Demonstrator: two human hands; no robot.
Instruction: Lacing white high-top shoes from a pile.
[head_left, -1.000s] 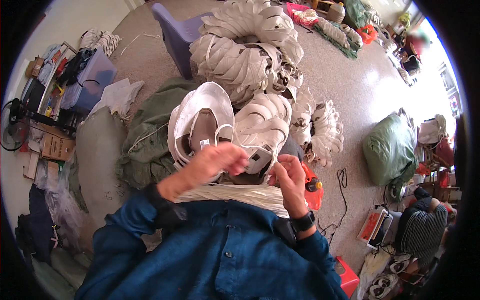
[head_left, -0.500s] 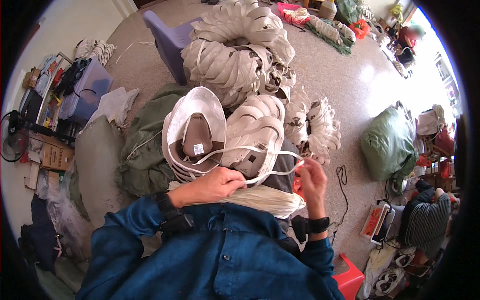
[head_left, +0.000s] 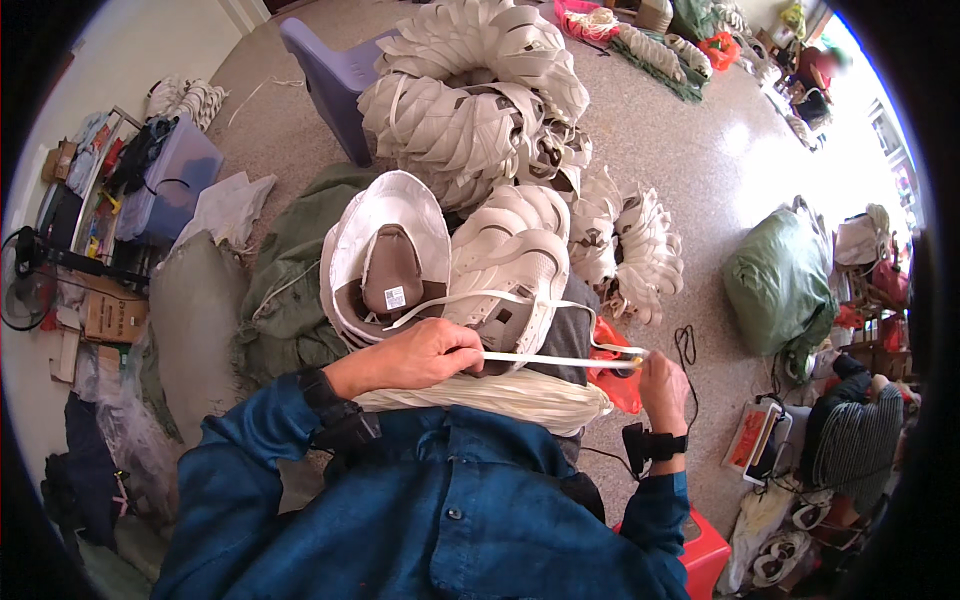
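A white shoelace [head_left: 560, 359] runs taut and nearly level between my two hands, with a further loop trailing above it to the shoe uppers. My left hand [head_left: 412, 354] is closed in a pinch on one end of this stretch, near the front of the stack. Out to the right, my right hand [head_left: 664, 388] pinches the other part of the lace. Just beyond my hands lies a stack of beige shoe uppers [head_left: 512, 262]; the nearest left one, with a white lining [head_left: 425, 215], opens toward me. Across my lap is a bundle of cream laces [head_left: 490, 396].
Rings of tied shoe uppers [head_left: 470, 110] rest ahead by a purple chair [head_left: 335, 95]. A green sack [head_left: 775, 285] stands on the right, a red stool [head_left: 703, 555] at lower right. Shelving and a plastic bin [head_left: 185, 170] line the left. Another person [head_left: 815, 70] sits far right.
My right hand has moved right and down, drawing the slack lace straight. My left hand has shifted slightly left and up, still pinching the lace.
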